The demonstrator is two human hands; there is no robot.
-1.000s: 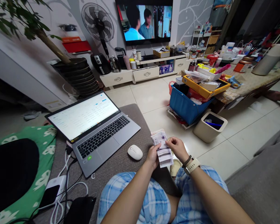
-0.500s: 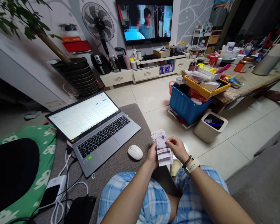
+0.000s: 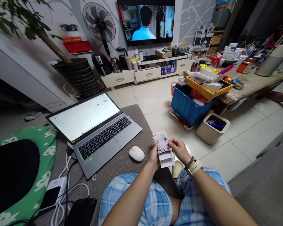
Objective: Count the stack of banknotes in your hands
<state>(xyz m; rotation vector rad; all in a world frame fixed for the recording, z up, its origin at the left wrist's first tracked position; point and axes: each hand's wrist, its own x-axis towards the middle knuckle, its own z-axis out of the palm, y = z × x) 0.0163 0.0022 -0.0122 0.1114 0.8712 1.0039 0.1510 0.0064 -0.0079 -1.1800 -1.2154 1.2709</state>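
A bundle of banknotes sits in the lower middle of the frame, a little right of centre. The notes are pale lilac, with a small dark portrait and some print on the uppermost face; the print is too small to read. At the top, several edges are slightly fanned, some of them more pinkish, while the lower ends hang down in overlapping steps, paler and plainer.

The left hand holds the bundle from its left side, the thumb laid over the front and the grip narrow around the paper; the fingers behind are hidden. The right hand has thumb and forefinger brought together in a close pinch at the right edge of the upper notes. A pale-strapped watch is on the right wrist, and a white mouse lies near the left hand, towards the frame's centre
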